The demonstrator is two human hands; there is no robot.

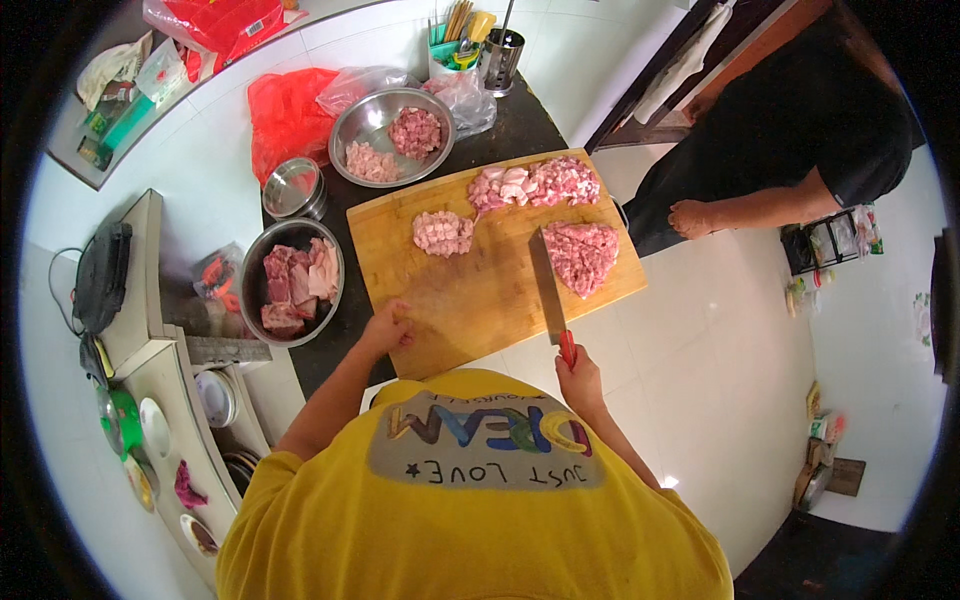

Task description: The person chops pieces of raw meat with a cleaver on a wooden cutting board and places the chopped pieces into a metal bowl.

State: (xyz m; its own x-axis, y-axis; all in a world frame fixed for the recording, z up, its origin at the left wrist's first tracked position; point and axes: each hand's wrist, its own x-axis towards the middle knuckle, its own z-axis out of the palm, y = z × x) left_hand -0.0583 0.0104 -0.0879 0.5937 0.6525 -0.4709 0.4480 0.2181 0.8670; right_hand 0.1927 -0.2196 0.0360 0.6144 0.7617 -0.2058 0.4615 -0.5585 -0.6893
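Note:
My right hand (581,377) grips the red handle of a cleaver (553,296). The blade stands along the left side of a mound of minced meat (581,255) on a wooden cutting board (442,307). At the board's front left edge, my left hand (386,328) rests with its fingers partly bent and apart, and I see nothing held in it. A pile of pale diced fat (442,233) lies near the board's middle. Along the far edge is a row of chopped meat (562,182) with pale slices (506,185) at its left.
Left of the board stands a steel bowl of raw meat pieces (245,289), with stacked steel bowls (291,187) behind. A steel basin (336,142) holds two meat portions. Beyond are a red plastic bag (281,112) and a utensil holder (442,56). Another person (757,135) stands at right.

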